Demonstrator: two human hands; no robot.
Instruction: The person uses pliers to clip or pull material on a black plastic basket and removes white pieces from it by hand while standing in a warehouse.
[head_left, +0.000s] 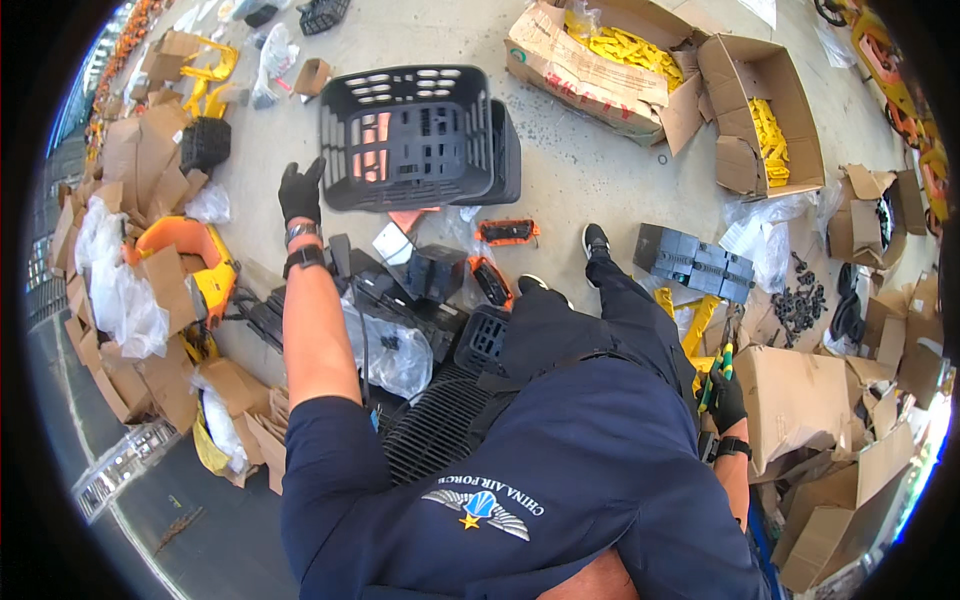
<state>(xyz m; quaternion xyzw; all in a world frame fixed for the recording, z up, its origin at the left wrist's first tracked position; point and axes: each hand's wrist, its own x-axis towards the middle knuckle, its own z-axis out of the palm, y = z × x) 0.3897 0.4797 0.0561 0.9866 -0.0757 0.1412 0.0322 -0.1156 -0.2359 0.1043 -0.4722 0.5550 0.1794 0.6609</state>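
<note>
My gloved left hand (300, 190) is raised with its fingers apart, just beside the left side of a black plastic basket (405, 155), which stands with a second black bin (505, 150) behind its right side. My gloved right hand (728, 400), low at my right side, is closed on a tool with green and yellow handles (718, 375), beside a cardboard box (795, 405). Below the basket lie black plastic parts (435, 270), two orange-and-black pieces (505, 232) and a clear plastic bag (390, 355).
Open cartons of yellow parts (760, 120) stand at the back right. A dark grey stack (690, 262) and scattered small black pieces (800, 305) lie to my right. Cardboard, white wrapping (120, 280) and an orange-yellow part (180, 250) are heaped at left on the concrete floor (580, 170).
</note>
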